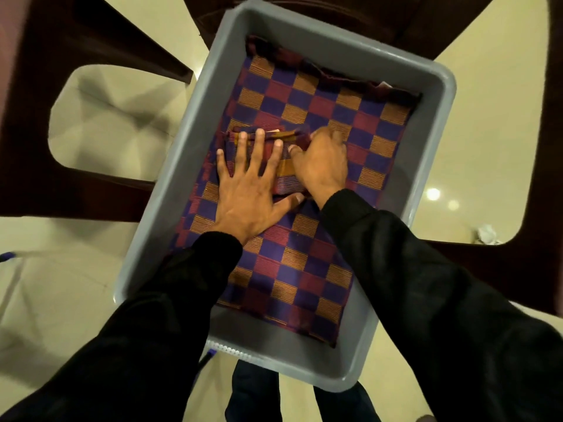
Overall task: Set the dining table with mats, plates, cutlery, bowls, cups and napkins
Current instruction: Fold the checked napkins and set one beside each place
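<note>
Checkered mats (307,248), woven in purple, maroon and orange squares, lay flat inside a grey plastic tub (341,50), covering most of its floor. On top of them, toward the tub's left side, sat a smaller folded napkin (283,178) of the same cloth. The left hand (249,190) pressed down on that napkin with fingers straight and spread. The right hand (323,166), just beside it, had its fingers curled, pinching the napkin's far right corner. Black sleeves (426,284) covered both arms. Cream floor (487,117) surrounded the tub.
</note>
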